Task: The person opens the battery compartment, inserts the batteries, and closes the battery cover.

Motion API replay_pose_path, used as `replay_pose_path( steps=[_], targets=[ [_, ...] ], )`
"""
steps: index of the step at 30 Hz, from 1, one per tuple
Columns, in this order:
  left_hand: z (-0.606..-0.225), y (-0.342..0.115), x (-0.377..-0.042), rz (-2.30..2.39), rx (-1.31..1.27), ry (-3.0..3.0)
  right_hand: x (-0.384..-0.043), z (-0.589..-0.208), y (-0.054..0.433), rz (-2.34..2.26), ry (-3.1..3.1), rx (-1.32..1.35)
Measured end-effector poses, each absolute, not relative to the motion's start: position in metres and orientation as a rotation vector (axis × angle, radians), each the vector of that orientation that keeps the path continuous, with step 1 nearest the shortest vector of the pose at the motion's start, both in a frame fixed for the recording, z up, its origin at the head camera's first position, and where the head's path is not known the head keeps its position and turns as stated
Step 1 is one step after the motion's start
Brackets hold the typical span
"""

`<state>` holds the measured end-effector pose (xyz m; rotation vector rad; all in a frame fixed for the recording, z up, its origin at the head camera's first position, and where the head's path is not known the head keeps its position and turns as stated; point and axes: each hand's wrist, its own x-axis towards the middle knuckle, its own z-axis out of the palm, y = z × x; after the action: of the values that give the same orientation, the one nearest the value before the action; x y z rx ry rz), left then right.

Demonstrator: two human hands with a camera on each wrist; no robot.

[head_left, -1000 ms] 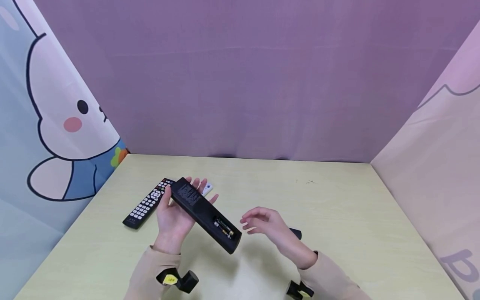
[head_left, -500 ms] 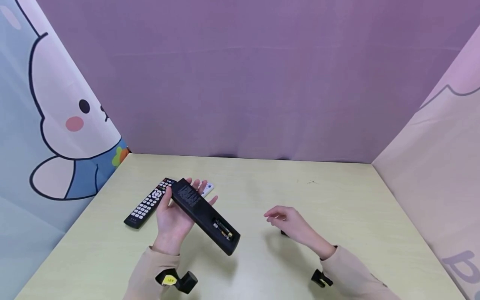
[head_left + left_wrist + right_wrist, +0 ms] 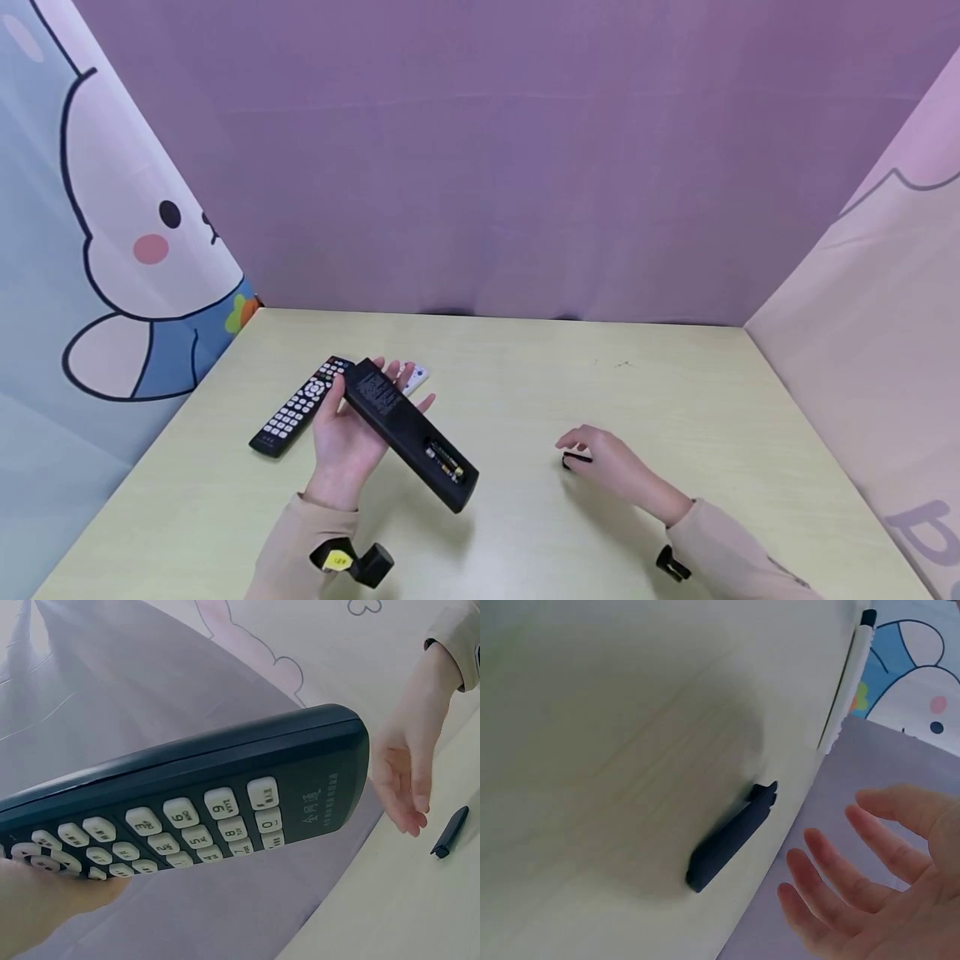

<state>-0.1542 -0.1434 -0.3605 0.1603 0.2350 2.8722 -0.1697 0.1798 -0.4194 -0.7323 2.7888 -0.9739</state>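
Observation:
A black remote control [image 3: 405, 427] lies across my left hand [image 3: 347, 454], button side down and raised off the table. My left thumb and fingers hold its far half. Two batteries [image 3: 446, 462] sit in the uncovered compartment at the near end. White number buttons [image 3: 222, 802] show on its underside in the left wrist view. My right hand [image 3: 609, 463] hovers just above a small black battery cover [image 3: 731, 841] on the table, with loosely bent fingers and nothing in them. In the head view the hand hides part of that cover.
Another black remote control [image 3: 294, 414] with white buttons lies face up on the table [image 3: 675, 392] at the left. Behind my left fingers a white remote-like object [image 3: 417, 377] is partly hidden. A purple curtain [image 3: 480, 167] stands along the table's back edge.
My right hand has moved away from the held remote, rightward and slightly down, to the battery cover. The left hand and its remote stay almost still.

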Motion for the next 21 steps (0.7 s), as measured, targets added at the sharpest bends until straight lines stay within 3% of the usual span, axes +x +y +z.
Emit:
replay_pose_path(
  steps=[21],
  targets=[
    [-0.361,-0.145,-0.152,2.880,0.115,0.251,-0.177,-0.440,0.190,-0.609,2.876,-0.969]
  ],
)
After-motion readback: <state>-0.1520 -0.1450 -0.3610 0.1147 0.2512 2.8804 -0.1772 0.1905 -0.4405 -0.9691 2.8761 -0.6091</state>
